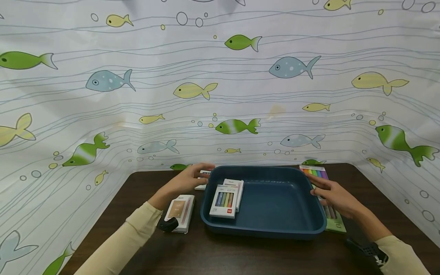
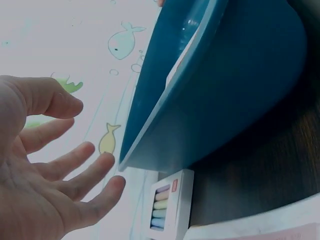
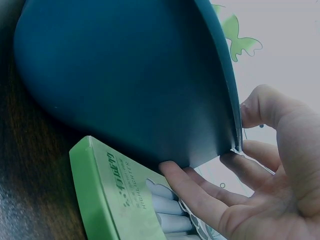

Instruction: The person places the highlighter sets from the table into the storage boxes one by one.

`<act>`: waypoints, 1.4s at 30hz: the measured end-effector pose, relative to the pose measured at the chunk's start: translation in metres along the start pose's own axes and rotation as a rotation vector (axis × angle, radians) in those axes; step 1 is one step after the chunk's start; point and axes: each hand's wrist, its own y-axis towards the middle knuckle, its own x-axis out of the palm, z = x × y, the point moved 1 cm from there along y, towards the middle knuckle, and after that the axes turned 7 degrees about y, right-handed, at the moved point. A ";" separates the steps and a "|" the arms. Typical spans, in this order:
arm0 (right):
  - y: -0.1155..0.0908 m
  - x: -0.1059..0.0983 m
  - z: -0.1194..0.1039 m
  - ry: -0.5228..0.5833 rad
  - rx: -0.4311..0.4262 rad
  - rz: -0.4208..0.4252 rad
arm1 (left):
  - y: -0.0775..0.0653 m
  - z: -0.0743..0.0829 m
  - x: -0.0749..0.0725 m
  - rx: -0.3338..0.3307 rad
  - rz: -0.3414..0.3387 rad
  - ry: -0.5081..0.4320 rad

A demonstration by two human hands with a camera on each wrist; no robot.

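A dark blue tray (image 1: 275,206) sits on the table. Inside its left part, a white box of coloured sticks (image 1: 224,201) overlaps another white box (image 1: 237,183). My left hand (image 1: 189,178) is beside the tray's left rim, fingers spread and loosely bent; in the left wrist view a gap separates this hand (image 2: 60,170) from the tray (image 2: 235,100). At the right rim, my right hand (image 1: 335,196) touches the tray. The right wrist view has the thumb of that hand (image 3: 270,185) at the rim and its extended fingers near the outer wall.
Left of the tray lie white boxes (image 1: 185,214), and another small box (image 1: 203,179) lies behind my left hand. A green highlighter box (image 1: 335,223) lies along the tray's right side, partly under my right hand. A fish-patterned sheet (image 1: 220,95) stands behind the dark wooden table (image 1: 206,256).
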 end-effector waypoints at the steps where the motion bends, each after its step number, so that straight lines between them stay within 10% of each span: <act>1: 0.000 0.000 0.000 -0.004 0.002 0.002 | 0.000 -0.001 0.000 -0.004 0.004 0.003; 27: 0.000 0.001 -0.001 -0.005 -0.003 -0.004 | -0.031 -0.028 -0.014 -0.042 0.027 -0.015; 42: 0.000 -0.001 0.000 -0.018 -0.011 -0.014 | -0.053 -0.051 -0.020 -0.023 -0.043 0.193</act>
